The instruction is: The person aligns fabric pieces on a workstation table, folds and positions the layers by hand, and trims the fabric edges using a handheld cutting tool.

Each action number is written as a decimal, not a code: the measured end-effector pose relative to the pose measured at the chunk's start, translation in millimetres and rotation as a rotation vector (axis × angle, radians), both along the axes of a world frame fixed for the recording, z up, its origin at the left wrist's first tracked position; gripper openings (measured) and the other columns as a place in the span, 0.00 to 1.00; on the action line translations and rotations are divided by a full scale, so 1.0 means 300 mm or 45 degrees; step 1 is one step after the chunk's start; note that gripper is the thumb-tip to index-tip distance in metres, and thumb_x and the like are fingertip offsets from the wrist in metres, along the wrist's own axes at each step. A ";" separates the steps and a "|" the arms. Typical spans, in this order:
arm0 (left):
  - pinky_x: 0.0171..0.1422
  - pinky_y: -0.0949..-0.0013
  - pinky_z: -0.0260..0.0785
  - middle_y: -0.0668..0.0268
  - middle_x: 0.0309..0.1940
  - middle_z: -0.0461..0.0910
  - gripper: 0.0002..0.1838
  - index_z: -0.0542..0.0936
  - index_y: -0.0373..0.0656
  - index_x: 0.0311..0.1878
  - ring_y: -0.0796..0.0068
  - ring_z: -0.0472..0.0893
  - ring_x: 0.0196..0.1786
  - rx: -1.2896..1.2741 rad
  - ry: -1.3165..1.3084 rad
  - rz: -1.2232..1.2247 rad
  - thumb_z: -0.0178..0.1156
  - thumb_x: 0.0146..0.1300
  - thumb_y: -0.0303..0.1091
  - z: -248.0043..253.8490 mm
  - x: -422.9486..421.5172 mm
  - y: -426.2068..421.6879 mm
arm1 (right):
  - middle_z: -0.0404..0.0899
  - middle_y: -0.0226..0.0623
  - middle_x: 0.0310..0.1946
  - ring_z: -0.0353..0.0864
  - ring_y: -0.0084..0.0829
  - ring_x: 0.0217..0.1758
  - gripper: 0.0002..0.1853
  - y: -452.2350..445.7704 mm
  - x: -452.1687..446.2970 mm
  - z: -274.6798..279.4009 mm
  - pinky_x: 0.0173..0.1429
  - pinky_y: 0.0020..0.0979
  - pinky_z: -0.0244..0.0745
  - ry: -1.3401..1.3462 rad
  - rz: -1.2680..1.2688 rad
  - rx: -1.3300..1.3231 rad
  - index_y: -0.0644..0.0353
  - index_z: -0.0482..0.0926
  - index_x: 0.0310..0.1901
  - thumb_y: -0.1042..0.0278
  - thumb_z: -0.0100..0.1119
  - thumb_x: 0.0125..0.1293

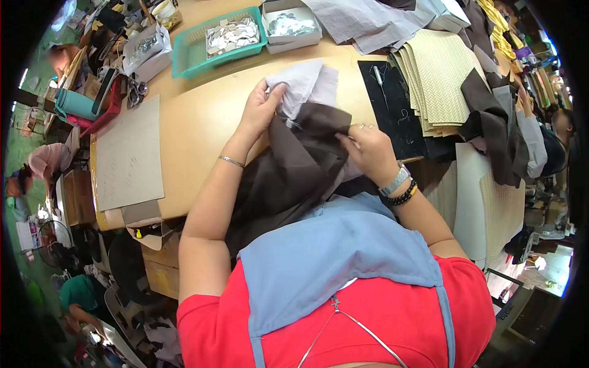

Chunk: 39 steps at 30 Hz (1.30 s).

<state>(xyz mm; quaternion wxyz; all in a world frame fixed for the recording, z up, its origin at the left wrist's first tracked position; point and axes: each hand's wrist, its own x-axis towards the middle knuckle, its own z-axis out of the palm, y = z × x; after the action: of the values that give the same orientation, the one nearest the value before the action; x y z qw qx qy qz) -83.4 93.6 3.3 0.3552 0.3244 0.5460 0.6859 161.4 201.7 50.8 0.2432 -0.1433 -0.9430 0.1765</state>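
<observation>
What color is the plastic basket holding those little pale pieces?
The basket is teal green, seen best in the head view.

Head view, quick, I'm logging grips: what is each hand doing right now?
Left hand: closed, holding the pale fabric.
Right hand: closed, pinching the dark brown fabric.

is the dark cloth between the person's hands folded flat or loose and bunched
Loose and bunched: the dark cloth hangs in creased folds down toward the apron.

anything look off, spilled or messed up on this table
Nothing looks spilled or damaged. The cream textured sheets are stacked unevenly, edges fanned, and a loose curl of white thread lies on the black sheet near the pointed tool. The held dark cloth is bunched, likely just from handling.
</observation>
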 end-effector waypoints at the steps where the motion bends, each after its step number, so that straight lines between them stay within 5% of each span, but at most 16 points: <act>1: 0.53 0.77 0.72 0.67 0.48 0.83 0.14 0.76 0.38 0.55 0.84 0.79 0.47 -0.091 0.039 -0.028 0.58 0.74 0.37 -0.004 -0.014 0.012 | 0.78 0.35 0.23 0.82 0.38 0.34 0.12 -0.032 -0.020 0.028 0.39 0.39 0.76 0.133 0.189 0.039 0.58 0.74 0.24 0.69 0.66 0.60; 5: 0.43 0.73 0.73 0.63 0.39 0.83 0.14 0.76 0.39 0.50 0.80 0.81 0.39 -0.415 0.172 -0.176 0.59 0.73 0.41 0.010 0.026 0.080 | 0.80 0.41 0.36 0.81 0.39 0.47 0.09 -0.188 -0.119 0.005 0.61 0.48 0.71 0.196 0.900 0.207 0.55 0.75 0.27 0.65 0.65 0.58; 7: 0.40 0.69 0.74 0.56 0.36 0.84 0.15 0.75 0.38 0.48 0.73 0.83 0.37 -0.681 0.419 -0.311 0.60 0.70 0.41 -0.003 0.047 0.118 | 0.81 0.43 0.42 0.81 0.41 0.50 0.13 -0.241 -0.208 -0.070 0.66 0.50 0.67 -0.654 0.943 0.133 0.56 0.78 0.39 0.55 0.60 0.65; 8: 0.37 0.59 0.74 0.50 0.30 0.83 0.15 0.74 0.40 0.47 0.57 0.84 0.32 -0.546 0.856 -0.137 0.59 0.69 0.43 -0.065 0.069 0.127 | 0.81 0.44 0.42 0.80 0.43 0.51 0.15 -0.254 -0.245 -0.178 0.66 0.50 0.67 -0.416 0.932 0.013 0.58 0.79 0.42 0.53 0.58 0.66; 10: 0.37 0.54 0.73 0.49 0.29 0.83 0.14 0.75 0.41 0.46 0.50 0.84 0.31 -0.575 1.112 0.050 0.58 0.70 0.43 -0.053 0.128 0.104 | 0.82 0.47 0.45 0.78 0.49 0.54 0.21 -0.254 -0.284 -0.243 0.65 0.50 0.67 0.154 0.941 -0.106 0.62 0.79 0.47 0.50 0.55 0.70; 13: 0.37 0.57 0.74 0.51 0.25 0.81 0.12 0.75 0.42 0.47 0.54 0.83 0.28 -0.456 1.002 0.276 0.57 0.71 0.41 -0.079 0.142 0.072 | 0.83 0.46 0.46 0.78 0.46 0.56 0.16 -0.190 -0.221 -0.178 0.61 0.48 0.71 -0.128 1.122 -0.281 0.60 0.81 0.46 0.54 0.57 0.69; 15: 0.38 0.61 0.74 0.54 0.25 0.81 0.11 0.74 0.43 0.50 0.61 0.82 0.28 -0.333 0.709 0.283 0.56 0.72 0.39 -0.087 0.147 0.052 | 0.84 0.43 0.43 0.80 0.41 0.53 0.10 -0.150 -0.152 -0.128 0.58 0.43 0.74 -0.040 0.942 -0.675 0.60 0.83 0.41 0.63 0.61 0.67; 16: 0.46 0.68 0.74 0.59 0.32 0.82 0.11 0.73 0.41 0.53 0.75 0.80 0.36 -0.074 0.510 0.248 0.54 0.74 0.35 -0.117 0.135 0.060 | 0.85 0.40 0.41 0.81 0.40 0.49 0.05 -0.131 -0.129 -0.116 0.54 0.37 0.75 0.159 0.748 -0.655 0.60 0.83 0.38 0.70 0.62 0.65; 20: 0.60 0.71 0.68 0.60 0.52 0.80 0.12 0.73 0.36 0.56 0.78 0.76 0.53 0.236 0.022 0.246 0.52 0.75 0.32 -0.131 0.085 0.073 | 0.83 0.43 0.48 0.78 0.44 0.54 0.08 -0.019 -0.061 -0.156 0.60 0.39 0.72 0.300 0.172 -0.618 0.60 0.82 0.44 0.67 0.60 0.67; 23: 0.58 0.74 0.70 0.67 0.49 0.79 0.11 0.73 0.37 0.56 0.81 0.77 0.52 0.047 0.350 0.304 0.50 0.76 0.29 -0.165 0.047 0.122 | 0.80 0.45 0.55 0.73 0.47 0.63 0.15 0.061 -0.062 -0.203 0.65 0.45 0.66 0.124 -0.033 -0.337 0.58 0.79 0.52 0.59 0.56 0.71; 25: 0.55 0.68 0.72 0.60 0.48 0.82 0.14 0.74 0.39 0.55 0.68 0.81 0.50 -0.335 0.596 0.231 0.56 0.72 0.35 -0.093 0.044 0.124 | 0.77 0.45 0.59 0.69 0.48 0.68 0.20 0.089 -0.086 -0.203 0.68 0.51 0.62 -0.105 -0.080 -0.225 0.57 0.76 0.57 0.52 0.53 0.73; 26: 0.54 0.64 0.73 0.57 0.48 0.83 0.15 0.74 0.39 0.53 0.60 0.82 0.50 -0.539 0.728 0.176 0.58 0.70 0.38 -0.033 0.045 0.121 | 0.73 0.42 0.65 0.64 0.49 0.74 0.27 0.108 -0.108 -0.225 0.70 0.65 0.55 -0.340 -0.093 -0.015 0.53 0.74 0.61 0.42 0.50 0.72; 27: 0.53 0.59 0.74 0.54 0.48 0.84 0.16 0.75 0.39 0.51 0.52 0.84 0.50 -0.745 0.858 0.123 0.60 0.68 0.40 0.006 0.045 0.119 | 0.71 0.40 0.67 0.62 0.48 0.75 0.27 0.111 -0.123 -0.216 0.69 0.69 0.53 -0.348 -0.133 0.023 0.52 0.74 0.62 0.41 0.50 0.71; 30: 0.50 0.57 0.75 0.54 0.49 0.83 0.17 0.76 0.43 0.49 0.46 0.82 0.49 -1.014 1.034 0.352 0.63 0.64 0.44 0.021 0.015 0.115 | 0.61 0.35 0.75 0.55 0.46 0.79 0.35 0.148 -0.167 -0.212 0.68 0.81 0.43 -0.412 -0.223 0.074 0.48 0.73 0.65 0.31 0.54 0.65; 36: 0.69 0.44 0.61 0.61 0.56 0.81 0.24 0.78 0.51 0.57 0.57 0.76 0.64 -0.242 1.543 0.546 0.64 0.62 0.51 -0.059 0.049 0.079 | 0.58 0.33 0.77 0.50 0.45 0.81 0.45 0.251 -0.211 -0.202 0.70 0.80 0.40 -0.531 -0.296 -0.020 0.47 0.69 0.69 0.25 0.58 0.57; 39: 0.74 0.27 0.41 0.69 0.62 0.78 0.32 0.77 0.55 0.62 0.59 0.67 0.73 -0.483 1.734 0.147 0.65 0.58 0.59 -0.029 0.107 -0.012 | 0.56 0.33 0.78 0.48 0.44 0.82 0.46 0.266 -0.220 -0.193 0.71 0.80 0.39 -0.575 -0.288 -0.088 0.46 0.67 0.71 0.25 0.60 0.56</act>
<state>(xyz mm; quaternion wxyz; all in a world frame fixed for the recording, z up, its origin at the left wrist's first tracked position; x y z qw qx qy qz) -51.4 90.0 -5.5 -0.0518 0.5841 0.7732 0.2414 95.3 281.5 -7.2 0.0393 -0.2918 -0.9448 0.1438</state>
